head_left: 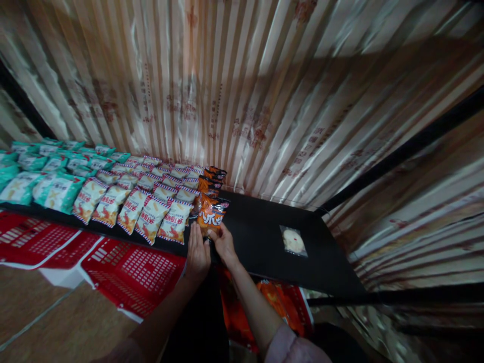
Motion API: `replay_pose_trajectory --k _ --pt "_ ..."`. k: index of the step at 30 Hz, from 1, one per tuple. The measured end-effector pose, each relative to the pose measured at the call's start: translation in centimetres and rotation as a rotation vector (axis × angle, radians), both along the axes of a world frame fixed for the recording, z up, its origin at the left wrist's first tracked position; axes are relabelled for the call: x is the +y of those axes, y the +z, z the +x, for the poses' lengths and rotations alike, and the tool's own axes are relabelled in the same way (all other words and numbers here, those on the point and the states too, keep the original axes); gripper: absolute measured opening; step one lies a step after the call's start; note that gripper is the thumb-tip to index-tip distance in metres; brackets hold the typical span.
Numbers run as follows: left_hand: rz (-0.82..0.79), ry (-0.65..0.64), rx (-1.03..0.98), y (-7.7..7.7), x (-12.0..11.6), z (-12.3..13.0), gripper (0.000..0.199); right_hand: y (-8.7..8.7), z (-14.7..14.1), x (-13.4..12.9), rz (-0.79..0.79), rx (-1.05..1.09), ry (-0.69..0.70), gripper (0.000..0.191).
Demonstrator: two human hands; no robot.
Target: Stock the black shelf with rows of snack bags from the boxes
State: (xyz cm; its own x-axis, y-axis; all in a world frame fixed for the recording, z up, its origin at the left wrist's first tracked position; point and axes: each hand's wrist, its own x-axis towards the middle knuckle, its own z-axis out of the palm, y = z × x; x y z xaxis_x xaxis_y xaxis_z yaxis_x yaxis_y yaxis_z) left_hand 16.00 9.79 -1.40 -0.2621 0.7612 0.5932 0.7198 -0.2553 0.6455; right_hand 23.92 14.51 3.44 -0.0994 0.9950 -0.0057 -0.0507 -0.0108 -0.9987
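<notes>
An orange and black snack bag [210, 214] stands at the right end of the front row on the black shelf [260, 227]. My right hand [224, 244] grips its lower right part, thumb on the front. Fingers stretched and close together, my left hand [198, 252] lies flat against the bag's lower left side. More orange bags [212, 176] are lined up behind this one. Directly left of my left hand is a white snack bag with a striped border [174, 222], one of several in rows.
Teal snack bags [62, 191] fill the shelf's far left. A flat clear packet with a pale round item [294, 241] lies to the right. Red baskets [132, 267] sit below the shelf; one [306, 310] holds orange bags. Pleated sheeting [245, 91] hangs behind.
</notes>
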Motion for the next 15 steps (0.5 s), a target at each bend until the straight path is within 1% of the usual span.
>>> replay_pose_trajectory --k 3,10,15 --pt "0.003 -0.003 0.0 0.1 0.4 -0.2 0.054 -0.4 -0.3 0.3 0.015 -0.011 -0.015 0.036" --pt "0.007 0.003 0.045 -0.2 0.6 -0.1 0.055 -1.9 -0.2 1.6 0.099 -0.152 -0.112 0.037" --pt "-0.008 -0.008 0.062 -0.6 0.5 0.0 0.054 -1.5 -0.3 2.4 0.134 -0.226 -0.128 0.033"
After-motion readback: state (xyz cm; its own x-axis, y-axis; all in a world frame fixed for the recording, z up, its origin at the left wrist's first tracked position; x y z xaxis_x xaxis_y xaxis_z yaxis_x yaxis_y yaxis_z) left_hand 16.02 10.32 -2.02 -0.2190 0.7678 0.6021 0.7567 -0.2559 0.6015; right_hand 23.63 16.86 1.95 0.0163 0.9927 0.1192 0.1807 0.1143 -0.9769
